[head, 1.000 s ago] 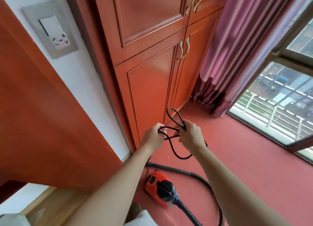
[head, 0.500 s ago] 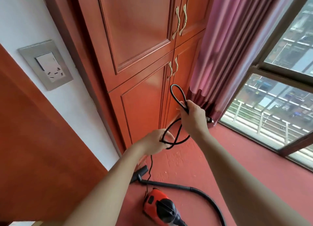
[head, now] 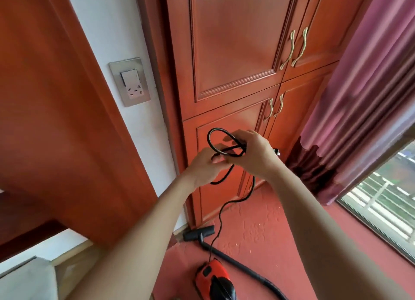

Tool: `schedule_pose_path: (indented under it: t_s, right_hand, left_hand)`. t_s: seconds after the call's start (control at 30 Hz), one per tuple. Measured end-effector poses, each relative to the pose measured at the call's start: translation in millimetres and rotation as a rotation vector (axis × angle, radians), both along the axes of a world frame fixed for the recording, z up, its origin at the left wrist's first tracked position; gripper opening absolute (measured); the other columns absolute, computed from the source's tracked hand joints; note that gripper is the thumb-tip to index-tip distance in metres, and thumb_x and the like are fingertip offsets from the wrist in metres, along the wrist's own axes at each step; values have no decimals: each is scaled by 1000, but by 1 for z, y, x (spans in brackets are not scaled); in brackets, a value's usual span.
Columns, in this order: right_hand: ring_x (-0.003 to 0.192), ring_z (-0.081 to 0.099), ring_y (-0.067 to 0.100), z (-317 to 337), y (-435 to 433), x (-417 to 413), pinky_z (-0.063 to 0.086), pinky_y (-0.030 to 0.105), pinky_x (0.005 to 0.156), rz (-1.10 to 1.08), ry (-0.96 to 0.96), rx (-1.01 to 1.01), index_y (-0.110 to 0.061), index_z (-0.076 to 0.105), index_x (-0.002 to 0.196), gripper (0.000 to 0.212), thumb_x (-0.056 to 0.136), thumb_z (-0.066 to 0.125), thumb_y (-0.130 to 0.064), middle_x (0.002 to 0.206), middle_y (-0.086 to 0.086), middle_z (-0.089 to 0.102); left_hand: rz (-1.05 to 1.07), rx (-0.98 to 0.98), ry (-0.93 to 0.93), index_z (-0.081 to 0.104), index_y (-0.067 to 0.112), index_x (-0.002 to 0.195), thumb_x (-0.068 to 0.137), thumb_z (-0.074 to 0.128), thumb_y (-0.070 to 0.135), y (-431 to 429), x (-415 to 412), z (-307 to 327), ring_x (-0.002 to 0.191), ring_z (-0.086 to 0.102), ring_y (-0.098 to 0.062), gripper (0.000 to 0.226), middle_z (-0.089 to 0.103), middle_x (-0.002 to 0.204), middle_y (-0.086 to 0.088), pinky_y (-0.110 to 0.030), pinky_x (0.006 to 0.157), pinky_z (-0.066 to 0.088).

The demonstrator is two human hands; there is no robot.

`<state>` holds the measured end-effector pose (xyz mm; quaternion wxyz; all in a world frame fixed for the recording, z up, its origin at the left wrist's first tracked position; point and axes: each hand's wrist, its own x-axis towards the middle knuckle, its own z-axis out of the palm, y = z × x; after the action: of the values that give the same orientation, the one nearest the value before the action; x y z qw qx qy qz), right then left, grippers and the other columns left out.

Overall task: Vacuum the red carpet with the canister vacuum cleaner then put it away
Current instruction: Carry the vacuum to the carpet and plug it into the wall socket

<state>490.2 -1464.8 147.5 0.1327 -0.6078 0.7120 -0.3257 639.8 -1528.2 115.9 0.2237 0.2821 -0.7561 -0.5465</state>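
2 hands raised: left hand (head: pixel 203 168) pinches thin black power cord (head: pixel 253 185), right hand (head: pixel 254 156) grips its loops; red-and-black canister vacuum cleaner (head: pixel 212 277) sits on red carpet (head: pixel 280 243) below; loops best kept even, untwisted.

- No text, label, brand, number or sign is legible anywhere in view.
- Canister vacuum (head: pixel 210 274) casing: any marking too small to resolve.
- Wall socket plate (head: pixel 129 81): no characters readable.
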Motion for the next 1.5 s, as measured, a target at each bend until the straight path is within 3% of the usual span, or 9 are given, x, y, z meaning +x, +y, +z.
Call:
schedule_pose_path:
  t_s: [0.17,0.33,0.53,0.67,0.77,1.0,1.1,1.27,1.5]
  right_hand:
    - [101,58,10,-3,-3,17,49,29,91,125,-52,32,-30,62,125,64,67,88,-35,111,-8,62]
    - [105,57,9,-5,-14,40,53,31,89,264,-106,137,-42,43,138,95,57,91,-46,114,-7,58]
    - [47,64,11,22,-33,55,51,23,57,67,-7,117,-22,66,92,15,93,64,-37,82,3,70]
    - [89,54,17,29,-51,76,42,24,76,-121,115,-110,-27,75,103,15,91,67,-34,99,4,53]
    - [76,53,16,37,-62,101,39,21,63,-232,192,-159,-28,73,107,16,94,64,-28,84,-2,54]
    - [77,73,28,44,-88,154,61,39,73,-248,-1033,-232,3,62,99,18,98,54,-13,91,14,74]
    - [62,64,21,45,-96,164,55,28,58,-266,-1231,-283,2,53,107,22,99,58,-17,74,11,66]
    - [49,37,14,37,-104,168,34,31,50,-163,-757,-149,-5,70,104,30,102,52,-29,58,1,41]
    - [48,44,9,40,-129,159,38,26,51,-190,-285,-267,-17,57,86,16,93,62,-30,59,-6,55]
  left_hand:
    - [283,-41,21,72,18,100,102,55,34,-21,33,-4,97,63,4,23,72,98,13,-19,92,45]
    - [349,-185,47,66,20,76,102,53,39,-32,56,12,65,51,3,34,58,64,18,-13,65,37]
    - [292,-357,39,64,20,72,96,51,53,-62,94,36,50,33,-10,43,36,51,8,-22,52,27]
    - [262,-310,91,57,8,73,101,48,47,-75,108,38,55,32,-11,49,35,56,5,-24,56,27]
    - [212,-185,153,49,10,71,102,45,51,-80,117,28,56,29,-16,52,32,61,-5,-31,56,26]
    - [-14,-56,154,29,23,63,104,39,49,-74,135,-2,48,20,-10,49,22,57,8,-31,51,20]
    - [-38,-108,106,27,15,63,105,38,46,-72,138,-12,48,23,-7,54,22,53,10,-29,52,24]
    - [-31,-82,149,26,14,61,98,28,66,-73,135,-32,51,21,-9,64,21,56,9,-26,52,21]
    - [68,-18,168,43,15,63,101,17,63,-86,123,-25,59,31,-16,67,34,62,-10,-29,61,29]
